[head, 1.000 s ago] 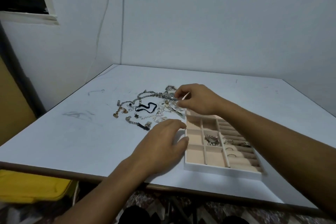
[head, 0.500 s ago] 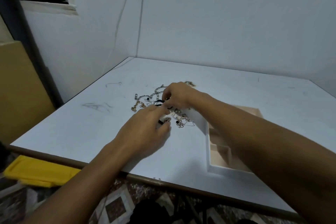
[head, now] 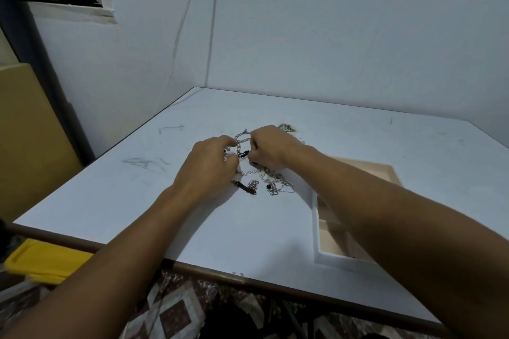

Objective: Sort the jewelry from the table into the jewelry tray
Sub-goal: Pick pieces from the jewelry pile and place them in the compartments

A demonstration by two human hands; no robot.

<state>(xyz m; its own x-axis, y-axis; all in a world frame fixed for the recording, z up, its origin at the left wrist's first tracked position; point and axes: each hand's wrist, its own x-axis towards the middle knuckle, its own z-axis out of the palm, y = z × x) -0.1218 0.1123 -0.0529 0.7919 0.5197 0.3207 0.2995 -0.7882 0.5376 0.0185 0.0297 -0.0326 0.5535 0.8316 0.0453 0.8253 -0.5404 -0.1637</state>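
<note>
A tangle of silver chains and small pieces, the jewelry pile [head: 271,183], lies on the white table [head: 358,135] at its middle. My left hand [head: 209,165] and my right hand [head: 271,150] are both over the far part of the pile, fingers curled, pinching a silver chain [head: 241,138] and a black band [head: 243,154] stretched between them. A black strap piece [head: 246,188] lies just in front of my left hand. The jewelry tray [head: 325,257], white outside with beige compartments, sits at the right; my right forearm hides most of it.
The table's brown front edge [head: 220,274] runs across the bottom. A yellow bin [head: 41,263] stands on the floor at the lower left. Walls close the table's far and left sides. A patterned floor shows below.
My left hand left the tray's side and joined the right hand in the pile; both now pinch a chain between them. The view swung left, so the tray sits farther right.
</note>
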